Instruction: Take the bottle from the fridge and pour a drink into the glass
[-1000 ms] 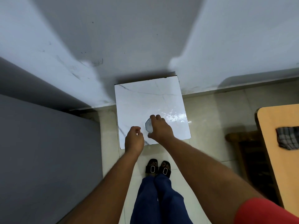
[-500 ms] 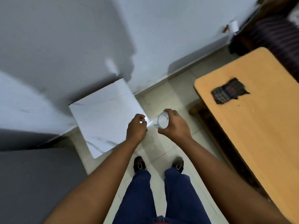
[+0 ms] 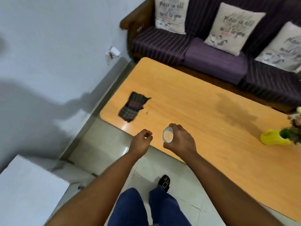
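Glass carried over the desk edge
Right hand [image 3: 180, 141] grips the glass [image 3: 167, 136], fingers curled round it; left hand [image 3: 142, 141] is fisted, empty, above the desk [image 3: 195, 111].

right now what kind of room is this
Most likely a home living room: a purple striped sofa with printed cushions stands behind a long wooden coffee table. The right hand holds a glass over it.
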